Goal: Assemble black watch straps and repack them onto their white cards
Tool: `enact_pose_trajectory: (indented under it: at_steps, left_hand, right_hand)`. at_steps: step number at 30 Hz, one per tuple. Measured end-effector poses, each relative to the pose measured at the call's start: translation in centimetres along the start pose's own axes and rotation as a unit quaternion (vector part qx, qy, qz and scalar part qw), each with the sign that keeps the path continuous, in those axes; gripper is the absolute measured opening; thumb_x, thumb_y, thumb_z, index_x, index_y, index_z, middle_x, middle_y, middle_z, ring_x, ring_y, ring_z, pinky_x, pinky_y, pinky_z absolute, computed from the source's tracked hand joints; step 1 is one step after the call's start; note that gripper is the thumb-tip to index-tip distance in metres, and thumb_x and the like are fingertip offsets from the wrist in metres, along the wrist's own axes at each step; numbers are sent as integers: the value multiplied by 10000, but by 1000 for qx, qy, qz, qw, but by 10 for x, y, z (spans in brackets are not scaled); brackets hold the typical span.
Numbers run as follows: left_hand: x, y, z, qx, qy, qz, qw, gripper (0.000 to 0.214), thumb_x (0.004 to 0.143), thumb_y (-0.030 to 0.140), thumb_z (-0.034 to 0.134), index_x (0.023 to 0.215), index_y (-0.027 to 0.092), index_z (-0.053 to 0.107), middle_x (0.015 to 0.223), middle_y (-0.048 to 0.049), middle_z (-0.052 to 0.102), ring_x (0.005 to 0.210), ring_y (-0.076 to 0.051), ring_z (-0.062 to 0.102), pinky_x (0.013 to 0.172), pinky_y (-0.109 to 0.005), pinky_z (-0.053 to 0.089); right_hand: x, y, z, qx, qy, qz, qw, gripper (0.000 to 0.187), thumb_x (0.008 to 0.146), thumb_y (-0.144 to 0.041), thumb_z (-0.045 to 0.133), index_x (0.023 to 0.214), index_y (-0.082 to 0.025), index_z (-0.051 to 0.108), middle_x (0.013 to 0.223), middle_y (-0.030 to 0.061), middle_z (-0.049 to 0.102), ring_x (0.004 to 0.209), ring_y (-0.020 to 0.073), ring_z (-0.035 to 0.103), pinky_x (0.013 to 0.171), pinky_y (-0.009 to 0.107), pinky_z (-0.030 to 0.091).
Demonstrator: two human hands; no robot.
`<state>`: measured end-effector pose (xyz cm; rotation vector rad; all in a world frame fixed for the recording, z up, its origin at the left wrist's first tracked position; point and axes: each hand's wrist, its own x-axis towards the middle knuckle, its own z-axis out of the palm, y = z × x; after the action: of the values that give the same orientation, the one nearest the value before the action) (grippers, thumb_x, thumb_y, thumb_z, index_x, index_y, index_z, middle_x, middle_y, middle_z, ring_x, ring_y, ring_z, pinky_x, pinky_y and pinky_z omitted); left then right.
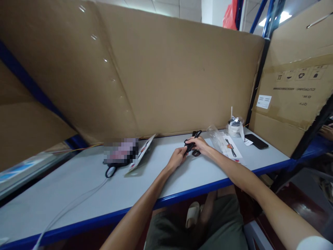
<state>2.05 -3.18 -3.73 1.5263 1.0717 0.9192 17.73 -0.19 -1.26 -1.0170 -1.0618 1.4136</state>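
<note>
Both hands are together over the right half of the table, closed on a small black object [190, 146] with a slim handle-like part sticking up to the right. Its exact kind is too small to make out. My left hand [180, 155] pinches its near left side. Gripping it from the right is my right hand [199, 144], whose fingers cover much of it. A separate-looking dark piece [196, 152] lies just below the right hand on the table. To the right, a printed card [231, 147] with a picture of a black tool with an orange part lies by a clear plastic wrapper [215, 133].
A black phone [256, 141] and a bagged cup with a straw [234, 126] stand at the right. Leftward are a leaning card [142, 154], a blurred-out device [121, 151] and a white cable [75, 199]. Cardboard walls [182, 76] enclose the table [85, 187].
</note>
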Motion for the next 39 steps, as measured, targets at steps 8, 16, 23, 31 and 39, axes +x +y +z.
enact_pose_trajectory:
  at_steps: [8,16,23,31,39]
  left_hand:
    - [-3,1,2,-1,-26,11,1000,441,887,567,639,666,206,514,389,83,346,327,-65,212,388,-232,113]
    - [5,3,-13,176,228,17,958,223,882,403,666,863,181,677,669,-66,682,637,-224,644,572,-264,379]
    - [-1,1,-36,483,225,-63,844,393,981,431,487,1192,163,683,1094,-234,773,1050,-384,725,756,-375,471]
    - [-5,7,-25,551,167,-70,815,391,990,414,452,1164,154,686,1143,-248,755,1070,-386,723,793,-396,485]
    - [-8,9,-23,556,166,-71,812,391,990,392,443,1169,140,682,1120,-261,750,1053,-393,724,801,-414,496]
  right_hand:
    - [12,-32,-32,124,91,-97,983,163,705,-195,773,788,-197,633,657,-34,652,640,130,632,669,247,570]
    - [20,-44,-67,-139,190,-112,965,143,787,-190,714,749,-202,576,601,-34,616,511,105,559,529,209,510]
    - [33,-24,-68,-301,171,-70,936,203,634,-73,773,635,-191,609,460,-62,542,478,111,546,492,192,386]
    - [31,-6,-59,-489,149,-141,848,233,669,-11,685,611,-213,583,727,30,701,846,207,692,655,226,430]
    - [29,3,-57,-547,112,-164,813,222,704,1,684,667,-208,621,748,52,720,809,213,681,616,240,380]
